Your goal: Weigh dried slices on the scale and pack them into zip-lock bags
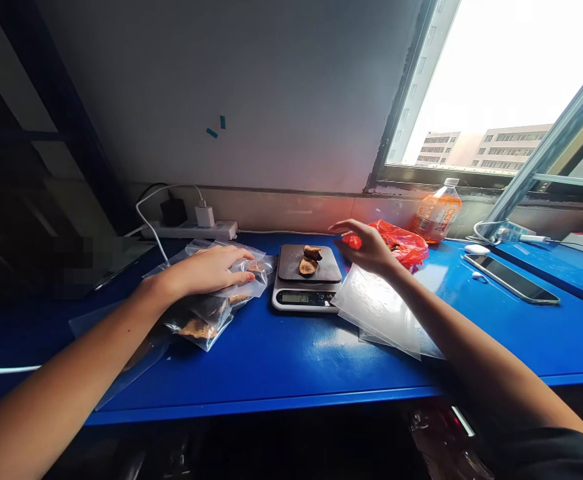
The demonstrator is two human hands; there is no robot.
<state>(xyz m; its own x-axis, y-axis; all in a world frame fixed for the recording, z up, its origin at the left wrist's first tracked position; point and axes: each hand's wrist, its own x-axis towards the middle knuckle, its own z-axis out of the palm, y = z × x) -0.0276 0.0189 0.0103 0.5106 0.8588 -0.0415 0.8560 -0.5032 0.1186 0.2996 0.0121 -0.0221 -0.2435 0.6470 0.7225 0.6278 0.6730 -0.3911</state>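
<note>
Two brown dried slices (309,267), one dark-edged, rest on the plate of a small digital kitchen scale (305,298); its display is lit, but I cannot read it surely. My left hand (211,269), fingers stretched out, lies over clear plastic bags (205,327) that hold similar brown pieces. To the right of the scale, my right hand (364,245) hovers with fingers apart and nothing visible in them. Below it lies a stack of flat clear bags (379,310). Just behind that hand is a red plastic bag (405,243), its contents mostly hidden.
An orange drink bottle (439,212) stands by the window. A phone (514,277) and white earbuds (477,249) lie at the right of the blue table (281,373). At the back left, a power strip (221,230) holds a white charger (204,215) with a cable.
</note>
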